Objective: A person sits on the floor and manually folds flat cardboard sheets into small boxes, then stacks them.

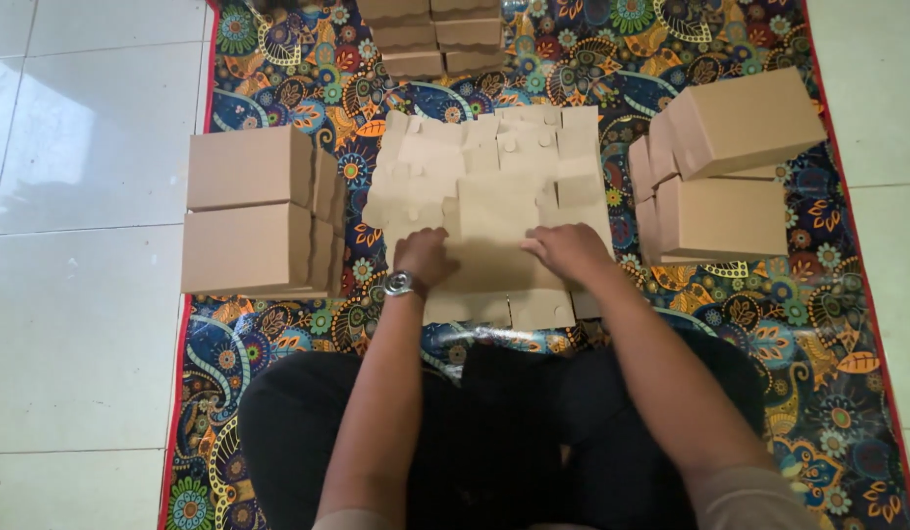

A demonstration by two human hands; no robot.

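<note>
Seated cross-legged on a patterned mat (pixel 278 334). Left hand (pixel 424 257), wristwatch (pixel 400 285) on, curled knuckles-down on the flat cardboard sheets (pixel 494 186); right hand (pixel 570 250) pressed flat, fingers together. Folded boxes stacked left (pixel 247 208), right (pixel 730 167), and beyond (pixel 437 35).

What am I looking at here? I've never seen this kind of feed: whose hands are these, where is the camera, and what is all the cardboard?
One camera, worn on a person's head, looks down at their two bare hands. The left hand, with a silver wristwatch, and the right hand press on a pile of flat brown die-cut cardboard sheets. Folded brown cardboard boxes stand stacked at left, right and top on a colourful patterned mat. Neither hand has anything lifted.
</note>
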